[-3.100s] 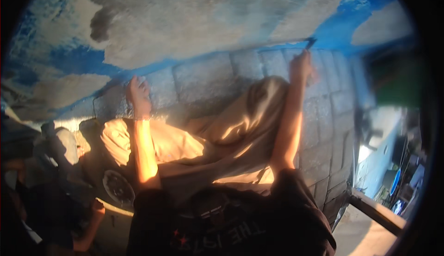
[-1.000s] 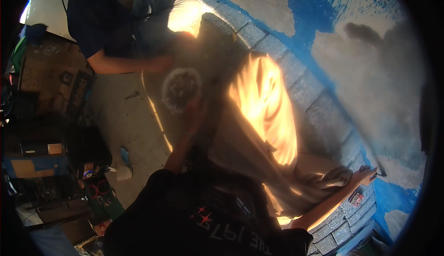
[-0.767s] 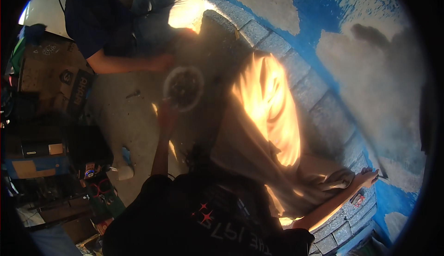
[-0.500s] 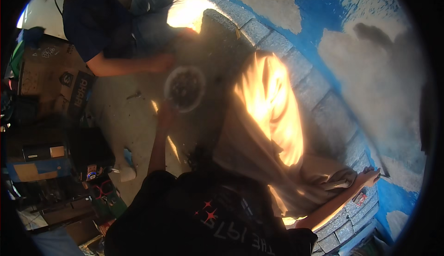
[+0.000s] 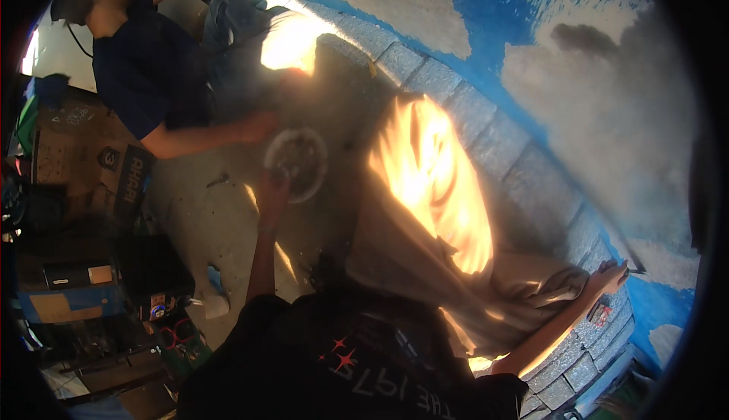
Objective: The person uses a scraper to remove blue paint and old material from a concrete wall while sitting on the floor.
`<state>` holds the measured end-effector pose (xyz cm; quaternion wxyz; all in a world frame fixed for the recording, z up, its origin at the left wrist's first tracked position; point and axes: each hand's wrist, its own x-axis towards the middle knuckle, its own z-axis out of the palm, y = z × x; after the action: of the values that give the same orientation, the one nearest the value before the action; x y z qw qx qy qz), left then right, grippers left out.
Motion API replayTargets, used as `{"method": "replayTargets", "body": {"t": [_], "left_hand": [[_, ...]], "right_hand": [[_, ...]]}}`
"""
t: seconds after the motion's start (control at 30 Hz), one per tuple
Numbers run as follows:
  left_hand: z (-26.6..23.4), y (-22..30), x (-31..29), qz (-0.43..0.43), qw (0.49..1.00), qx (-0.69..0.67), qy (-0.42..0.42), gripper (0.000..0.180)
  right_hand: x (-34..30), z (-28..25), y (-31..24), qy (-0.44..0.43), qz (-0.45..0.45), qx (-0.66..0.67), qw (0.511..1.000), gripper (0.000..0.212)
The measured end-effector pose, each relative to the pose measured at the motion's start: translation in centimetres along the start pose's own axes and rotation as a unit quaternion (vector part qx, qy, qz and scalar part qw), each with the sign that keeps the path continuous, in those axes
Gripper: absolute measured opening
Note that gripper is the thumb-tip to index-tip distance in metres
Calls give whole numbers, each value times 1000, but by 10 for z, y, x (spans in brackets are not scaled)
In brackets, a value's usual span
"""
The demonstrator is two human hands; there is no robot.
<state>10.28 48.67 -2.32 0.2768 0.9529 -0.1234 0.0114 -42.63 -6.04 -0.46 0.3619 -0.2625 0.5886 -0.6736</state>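
A round, pale-rimmed bowl or plate (image 5: pixel 322 163) with small, blurry contents is at the middle left, above the floor. My left hand (image 5: pixel 276 184) reaches over its near-left rim; its fingers are blurred, and a small bright spot shows by the fingertips. Whether they hold anything cannot be made out. Off to the right, my right hand (image 5: pixel 606 276) is by the painted wall at the brick ledge, fingers curled, with something small and dark at them that I cannot identify. Tan trousers (image 5: pixel 425 184) cover my legs, partly in bright sun.
Across from me sits a co-worker in a dark shirt (image 5: pixel 148 63), one hand (image 5: pixel 260 126) near the bowl's far-left side. Grey bricks (image 5: pixel 493 139) run along the blue-and-grey wall (image 5: pixel 585 93). Cardboard boxes (image 5: pixel 83 146) and dark cases (image 5: pixel 152 276) stand at left. A small dark object (image 5: pixel 219 180) lies on the floor.
My left hand has come up from below the bowl to over its near rim. The co-worker's other arm is now raised toward the head. The whole view has shifted slightly.
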Motion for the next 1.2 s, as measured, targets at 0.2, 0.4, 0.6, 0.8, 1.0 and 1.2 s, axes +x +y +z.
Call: {"method": "replayTargets", "body": {"t": [0.2,0.4,0.6,0.8,1.0,1.2], "left_hand": [[-21,89,2,-128,904,-407,-10,14],[-52,151,-9,-86,865,-493,-33,12],[-71,227,-32,41,832,-550,56,21],[-98,291,-66,118,802,-583,66,37],[-112,344,-116,372,622,-688,-26,53],[-137,351,-130,449,592,-648,-169,47]], "right_hand": [[-3,5,-1,52,8,-13,999,14],[6,-1,7,35,1,-2,999,18],[2,-2,3,42,4,1,999,20],[17,-9,20,-4,59,38,998,21],[4,-12,6,25,36,55,998,21],[3,-1,13,15,50,56,997,20]]}}
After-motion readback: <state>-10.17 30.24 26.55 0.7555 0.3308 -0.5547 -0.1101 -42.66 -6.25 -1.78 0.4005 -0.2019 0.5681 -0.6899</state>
